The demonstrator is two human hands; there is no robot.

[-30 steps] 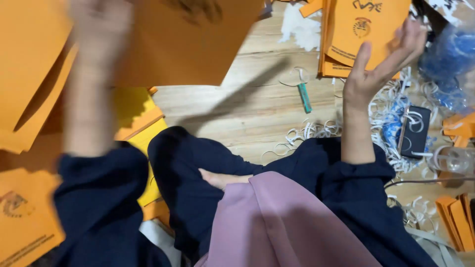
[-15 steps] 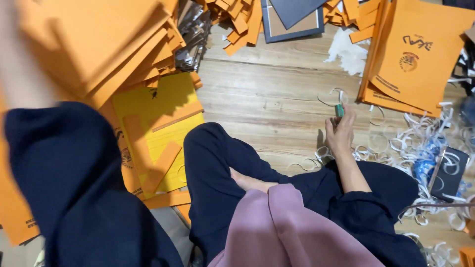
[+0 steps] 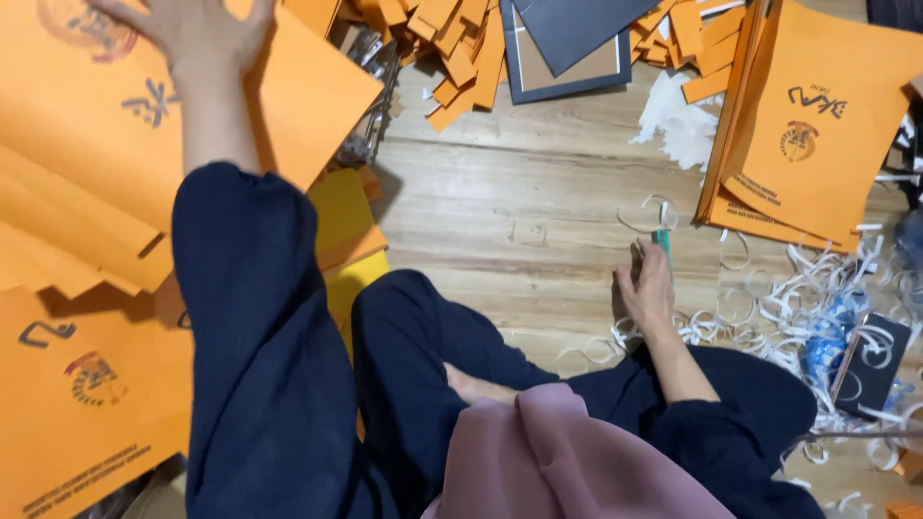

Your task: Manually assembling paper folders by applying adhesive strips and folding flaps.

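Here, the person sits on a pale wooden plank floor (image 3: 519,202), dark blue trousers and a mauve cloth (image 3: 577,461) filling the lower middle of the frame. The left hand (image 3: 192,29), at the upper left, lies flat with its fingers spread apart on a large orange printed paper sheet (image 3: 87,135), which tops a loose heap of like sheets running down the left side. The right hand (image 3: 649,288), right of centre, rests on the floor with its fingers curled together around a small green-handled tool (image 3: 662,240), whose tip points toward the top of the frame; its blade end is too small to make out.

Just beyond the tool, curls of white paper strip (image 3: 769,308) litter the floor toward the right edge, with a black phone-like slab (image 3: 870,365) lying among them. A stack of orange printed sheets (image 3: 817,125) sits at the upper right, well apart from the right hand. Along the top lie orange paper offcuts (image 3: 461,58) and a dark grey framed board (image 3: 567,48).
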